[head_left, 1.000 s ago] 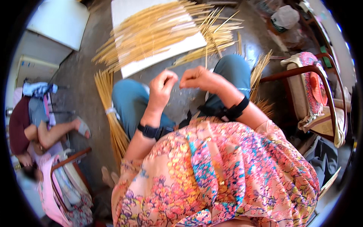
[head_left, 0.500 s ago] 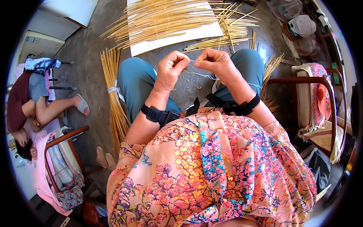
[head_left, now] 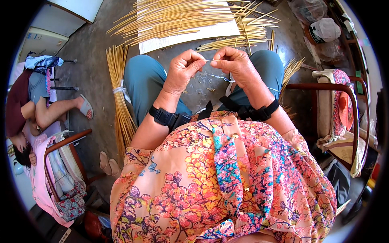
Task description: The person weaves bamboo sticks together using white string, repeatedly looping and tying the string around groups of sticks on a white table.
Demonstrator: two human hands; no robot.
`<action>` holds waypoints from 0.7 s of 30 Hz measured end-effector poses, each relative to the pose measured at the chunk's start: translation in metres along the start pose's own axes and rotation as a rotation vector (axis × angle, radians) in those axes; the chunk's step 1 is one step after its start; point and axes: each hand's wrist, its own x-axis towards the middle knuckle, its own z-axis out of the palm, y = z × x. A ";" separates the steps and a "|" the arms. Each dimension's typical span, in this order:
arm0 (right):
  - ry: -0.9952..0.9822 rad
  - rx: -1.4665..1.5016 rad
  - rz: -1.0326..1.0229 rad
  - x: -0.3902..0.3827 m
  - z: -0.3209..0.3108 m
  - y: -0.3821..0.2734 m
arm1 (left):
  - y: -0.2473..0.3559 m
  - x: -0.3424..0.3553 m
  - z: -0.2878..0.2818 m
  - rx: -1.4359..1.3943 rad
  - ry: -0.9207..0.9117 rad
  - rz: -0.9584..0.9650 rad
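Note:
My left hand (head_left: 183, 72) is closed, with thumb and forefinger pinching one part of a thin white string (head_left: 221, 77). Close beside it, my right hand (head_left: 238, 69) pinches the same string, leaving a short taut length between the fingertips. From the right hand the string hangs loose, and a bluish-white strand crosses my right knee. Both hands are held in the air between my knees, above the floor. Whether anything else small is in the fingertips, I cannot make out.
Ahead, long straw-coloured stalks (head_left: 174, 20) lie across a white sheet (head_left: 150, 43). A tied bundle of stalks (head_left: 118, 97) leans by my left leg. Chairs (head_left: 69, 139) stand at both sides. A person (head_left: 24, 101) sits at far left. Cut bits and string scraps litter the floor.
My hands have risen slightly, away from my body, still pinching the string. The view has shifted a little. At far left, the other person's foot has moved slightly.

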 end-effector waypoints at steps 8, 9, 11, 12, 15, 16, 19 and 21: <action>0.002 0.101 -0.042 0.000 -0.001 0.002 | 0.003 -0.001 0.003 0.003 -0.037 0.027; 0.001 0.099 -0.042 0.001 -0.002 0.004 | 0.003 -0.001 0.003 0.002 -0.037 0.028; -0.006 0.152 -0.084 0.001 -0.002 0.005 | 0.003 -0.001 0.003 -0.047 -0.050 0.033; -0.006 0.150 -0.085 0.001 -0.001 0.005 | 0.003 -0.001 0.003 -0.048 -0.049 0.035; -0.012 0.167 -0.120 0.000 0.001 0.003 | 0.002 -0.002 0.002 -0.122 -0.055 0.017; 0.002 0.165 -0.116 0.000 0.002 0.002 | 0.001 -0.002 0.002 -0.130 -0.061 0.001; 0.008 0.193 -0.087 0.000 0.003 0.001 | 0.003 -0.001 0.003 -0.141 -0.074 -0.022; 0.000 0.222 -0.060 0.001 0.002 0.002 | 0.003 -0.001 0.003 -0.145 -0.082 -0.029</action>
